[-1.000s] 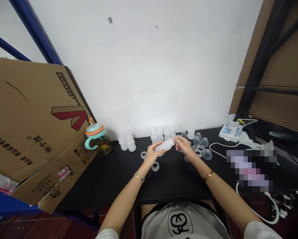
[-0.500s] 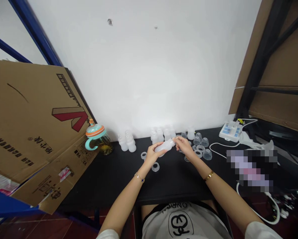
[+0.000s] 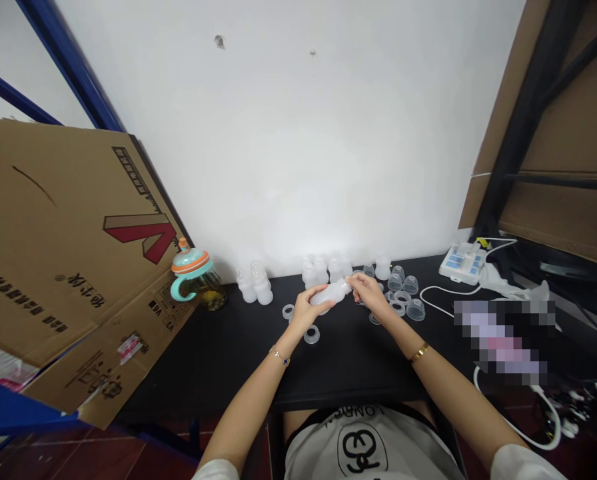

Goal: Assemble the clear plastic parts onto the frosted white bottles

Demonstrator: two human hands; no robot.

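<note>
A: What's along this black tabletop (image 3: 348, 367) under the white wall (image 3: 288, 147)?

B: Upright frosted plastic bottles (image 3: 319, 271), clear plastic cups (image 3: 403, 287) and translucent plastic rings (image 3: 311, 335), apparently grouped by kind.

A: And the hands?

B: A milky plastic bottle (image 3: 329, 293) lies between them, in front of the row. The left hand (image 3: 306, 310) curls closed around its body, apparently to steady it, while the right hand (image 3: 369, 293) pinches its narrow end with the fingertips (image 3: 353, 281).

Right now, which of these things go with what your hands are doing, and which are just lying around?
Seems to go with the hands:
the frosted plastic bottle, held by the left hand and right hand
the clear rings
the clear cups
the other frosted bottles

Seems just lying about:
the flattened cardboard box
the teal-handled cup
the white control unit
</note>
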